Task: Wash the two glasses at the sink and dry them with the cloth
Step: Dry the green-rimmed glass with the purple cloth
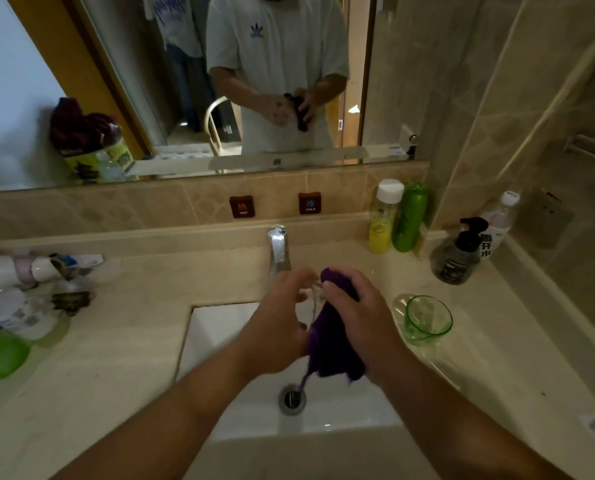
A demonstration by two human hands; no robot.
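Clear glass (311, 299) in L hand (278, 327) grip | R hand (362, 323) grips purple cloth (334, 344) | green glass (427, 320) empty

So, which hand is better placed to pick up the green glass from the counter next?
Probably the right hand: the green glass stands just beside it, though it holds the purple cloth. The left hand holds a clear glass.

A dim bathroom: beige tiled walls (479, 98), a wide mirror (192, 81) above the pale stone counter (123, 323), and an orange door frame (50, 46) reflected at left.
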